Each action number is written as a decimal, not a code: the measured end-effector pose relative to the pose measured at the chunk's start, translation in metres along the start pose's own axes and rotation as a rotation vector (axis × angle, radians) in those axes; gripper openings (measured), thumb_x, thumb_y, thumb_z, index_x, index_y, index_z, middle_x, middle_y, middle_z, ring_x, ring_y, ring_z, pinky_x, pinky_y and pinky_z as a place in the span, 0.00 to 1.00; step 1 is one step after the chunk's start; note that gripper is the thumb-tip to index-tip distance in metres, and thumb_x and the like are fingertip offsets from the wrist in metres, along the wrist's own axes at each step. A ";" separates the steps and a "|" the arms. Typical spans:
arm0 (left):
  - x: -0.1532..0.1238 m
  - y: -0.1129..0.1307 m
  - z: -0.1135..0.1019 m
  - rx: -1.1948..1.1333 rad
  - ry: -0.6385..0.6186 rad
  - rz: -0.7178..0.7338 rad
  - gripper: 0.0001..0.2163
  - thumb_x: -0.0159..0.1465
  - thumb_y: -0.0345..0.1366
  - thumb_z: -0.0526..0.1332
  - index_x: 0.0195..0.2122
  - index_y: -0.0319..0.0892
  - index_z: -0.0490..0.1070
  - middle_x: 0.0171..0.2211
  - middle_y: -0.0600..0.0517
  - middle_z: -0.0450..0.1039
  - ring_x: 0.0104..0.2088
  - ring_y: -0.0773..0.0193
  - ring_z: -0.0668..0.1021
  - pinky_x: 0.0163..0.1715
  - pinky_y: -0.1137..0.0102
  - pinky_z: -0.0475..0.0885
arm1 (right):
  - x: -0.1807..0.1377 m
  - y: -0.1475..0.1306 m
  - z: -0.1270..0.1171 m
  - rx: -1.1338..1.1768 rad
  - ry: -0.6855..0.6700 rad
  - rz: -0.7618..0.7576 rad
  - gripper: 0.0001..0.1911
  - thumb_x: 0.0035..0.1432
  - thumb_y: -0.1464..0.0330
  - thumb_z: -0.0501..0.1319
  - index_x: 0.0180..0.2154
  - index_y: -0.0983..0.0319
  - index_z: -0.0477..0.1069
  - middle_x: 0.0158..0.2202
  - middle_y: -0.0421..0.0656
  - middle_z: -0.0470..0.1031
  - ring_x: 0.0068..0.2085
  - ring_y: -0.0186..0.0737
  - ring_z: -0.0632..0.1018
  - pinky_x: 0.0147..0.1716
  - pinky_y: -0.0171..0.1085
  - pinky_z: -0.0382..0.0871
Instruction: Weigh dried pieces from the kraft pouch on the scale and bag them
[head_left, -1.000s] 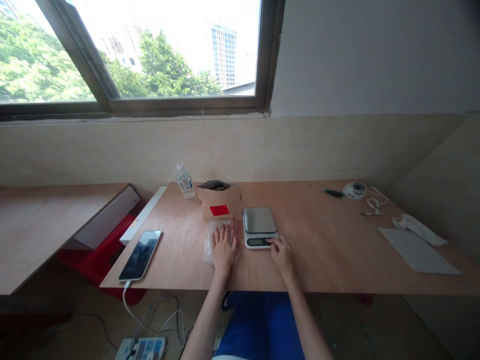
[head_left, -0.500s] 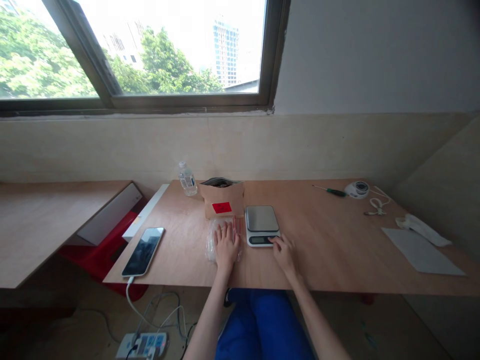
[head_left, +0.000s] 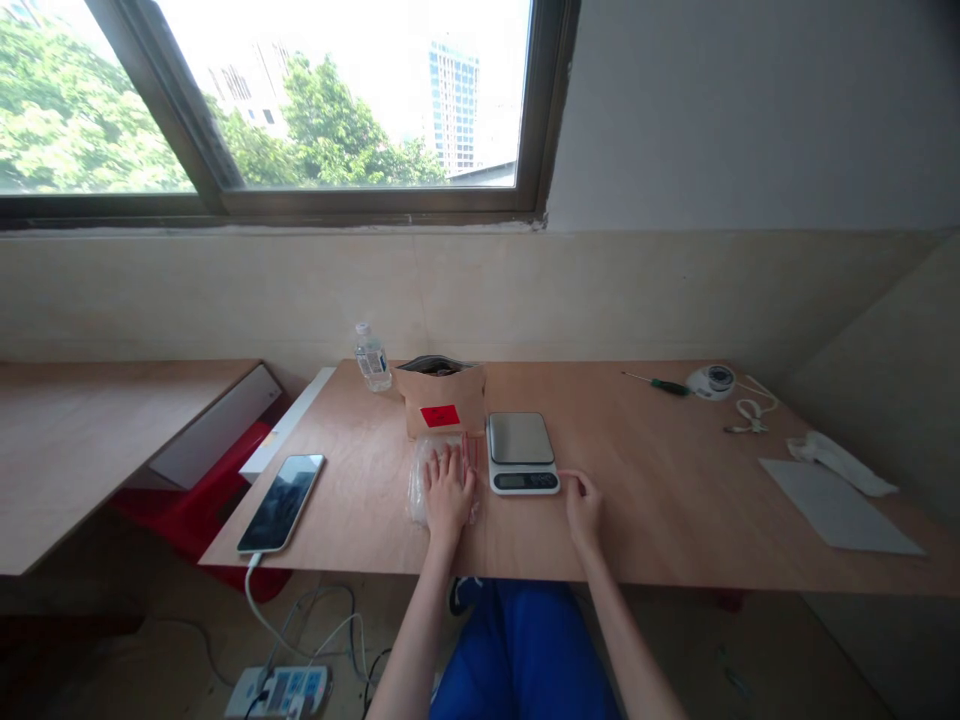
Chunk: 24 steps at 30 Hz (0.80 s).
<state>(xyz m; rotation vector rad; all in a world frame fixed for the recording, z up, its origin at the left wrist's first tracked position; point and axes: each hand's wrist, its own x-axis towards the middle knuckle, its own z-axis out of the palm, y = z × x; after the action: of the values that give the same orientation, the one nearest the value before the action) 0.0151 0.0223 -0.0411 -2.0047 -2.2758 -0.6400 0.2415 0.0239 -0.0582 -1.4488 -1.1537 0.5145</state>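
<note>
While the left hand (head_left: 448,492) lies with fingers spread flat on a clear plastic bag (head_left: 417,488) at the lower centre of the frame, the right hand (head_left: 585,506) points one finger at the right edge of a scale (head_left: 522,440) just right of lower centre, its other fingers bent, though how tightly is unclear.

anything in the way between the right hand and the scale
Nothing visible stands between them: the right hand is just right of the scale, beside its near right corner; whether they touch is too fine to tell. The left hand rests on the clear plastic packet, left of the scale.
</note>
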 end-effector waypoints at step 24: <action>0.020 0.000 -0.014 -0.337 -0.138 -0.128 0.20 0.65 0.40 0.44 0.52 0.40 0.66 0.57 0.42 0.62 0.61 0.50 0.59 0.57 0.51 0.52 | -0.001 -0.013 -0.003 0.015 -0.013 0.006 0.13 0.52 0.66 0.50 0.27 0.62 0.71 0.31 0.46 0.75 0.36 0.44 0.74 0.37 0.39 0.65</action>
<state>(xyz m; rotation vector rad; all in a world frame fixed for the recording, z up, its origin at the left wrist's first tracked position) 0.0082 0.0363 -0.0227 -2.1101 -2.5388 -0.9847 0.2386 0.0197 -0.0456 -1.4385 -1.1533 0.5363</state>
